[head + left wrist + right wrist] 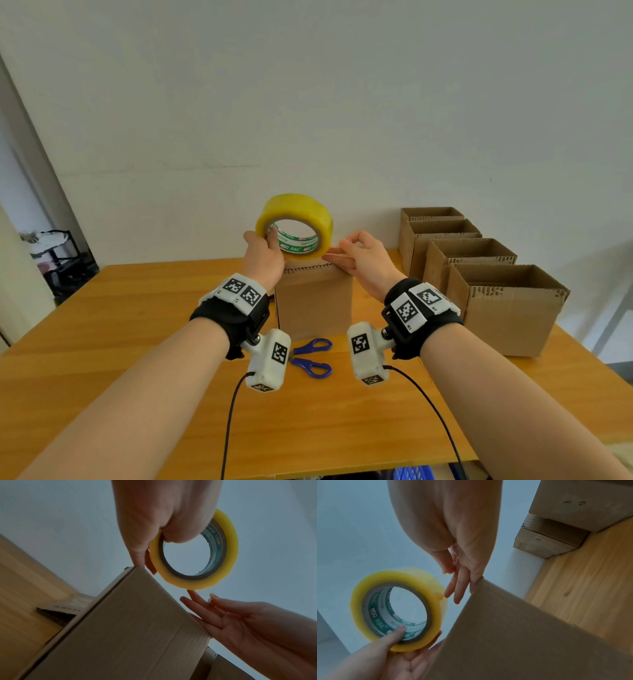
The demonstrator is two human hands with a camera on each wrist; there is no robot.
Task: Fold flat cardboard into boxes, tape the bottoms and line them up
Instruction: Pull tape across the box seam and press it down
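While the head view looks down on a wooden table (144, 329), the left hand (263, 253) grips a yellow tape roll (294, 226) above a cardboard box (313, 301) at centre, thumb inside the core, whose green-and-white label is too small to read; the right hand (363, 257), at 3 o'clock of the roll, has thumb and forefinger pinched together, whether on the tape end I cannot tell; four open boxes (493, 274) line up toward 2 o'clock, blue scissors (311, 356) lie at 6 o'clock of the box. From the left wrist, the roll (228, 555) hangs over the box (130, 628), right fingertips (192, 595) just beneath it. From the right wrist, the left thumb (397, 632) presses the printed core, lettering blurred; straight fingers (458, 591) reach beside the roll (412, 577)
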